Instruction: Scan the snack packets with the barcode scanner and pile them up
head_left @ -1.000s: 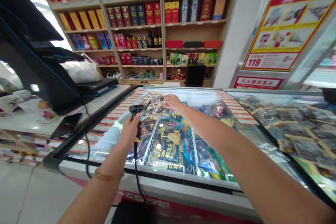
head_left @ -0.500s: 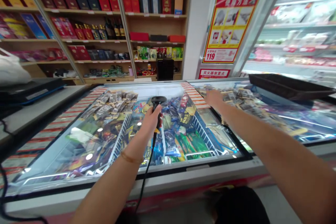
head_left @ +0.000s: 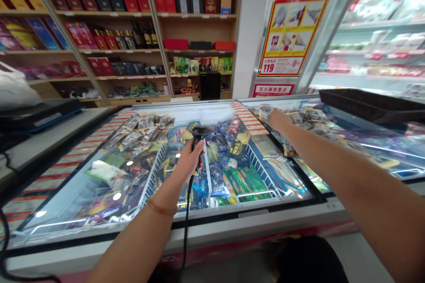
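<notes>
A black corded barcode scanner (head_left: pixel 201 131) is gripped in my left hand (head_left: pixel 191 157), held over the middle of the chest freezer's glass top. Its cable hangs down past the front edge. My right hand (head_left: pixel 280 120) reaches out to a spread of small clear-and-brown packets (head_left: pixel 312 116) lying on the right glass lid. One packet (head_left: pixel 265 111) lies right at its far side; the fingers are hidden and blurred, so whether they hold it does not show. More small packets (head_left: pixel 146 130) lie on the left part of the glass.
Under the glass, white wire baskets (head_left: pixel 260 163) hold bagged frozen goods. A dark tray (head_left: pixel 368 104) rests on the freezer at right. A scale (head_left: pixel 43 112) with a white bag (head_left: pixel 15 86) stands at left. Shelves of boxes (head_left: pixel 199 31) line the back.
My right hand has moved slightly right over the packets. The scanner in my left hand has dropped a little and its head is tilted differently. The view has shifted slightly.
</notes>
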A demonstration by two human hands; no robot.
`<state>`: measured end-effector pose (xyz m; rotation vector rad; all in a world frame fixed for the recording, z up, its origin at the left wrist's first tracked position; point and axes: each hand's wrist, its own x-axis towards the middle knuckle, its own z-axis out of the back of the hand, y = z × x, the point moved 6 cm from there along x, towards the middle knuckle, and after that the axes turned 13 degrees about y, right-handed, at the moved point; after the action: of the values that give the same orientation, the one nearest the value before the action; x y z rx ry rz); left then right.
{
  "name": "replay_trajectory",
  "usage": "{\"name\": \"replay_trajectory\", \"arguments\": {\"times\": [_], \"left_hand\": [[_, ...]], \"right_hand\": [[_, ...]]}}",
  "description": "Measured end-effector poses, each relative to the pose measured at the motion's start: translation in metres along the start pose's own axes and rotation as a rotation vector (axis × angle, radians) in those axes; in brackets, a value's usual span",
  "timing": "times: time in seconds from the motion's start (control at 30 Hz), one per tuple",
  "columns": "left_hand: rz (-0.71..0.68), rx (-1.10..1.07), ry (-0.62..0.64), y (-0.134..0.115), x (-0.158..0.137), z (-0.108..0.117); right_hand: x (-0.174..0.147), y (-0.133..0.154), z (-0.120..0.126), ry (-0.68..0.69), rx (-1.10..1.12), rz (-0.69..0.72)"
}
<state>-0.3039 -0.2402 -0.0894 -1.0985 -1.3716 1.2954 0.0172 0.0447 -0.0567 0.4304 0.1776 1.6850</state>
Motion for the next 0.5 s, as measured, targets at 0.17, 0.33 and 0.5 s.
{"name": "replay_trajectory", "arguments": {"times": [0.17,0.33,0.5], "left_hand": [[0.017,-0.025,0.019,0.0,-0.001,0.001],[-0.002,-0.009,0.061,0.0,0.0,0.0],[-0.002,0.093,0.125,0.001,-0.001,-0.006]], "right_hand": [[-0.011,0.074,-0.024,0.097,0.476,0.097],[-0.045,0.154,-0.092,0.335,1.271,0.17],[-0.063,0.178,-0.121,0.341,1.398,0.242]]}}
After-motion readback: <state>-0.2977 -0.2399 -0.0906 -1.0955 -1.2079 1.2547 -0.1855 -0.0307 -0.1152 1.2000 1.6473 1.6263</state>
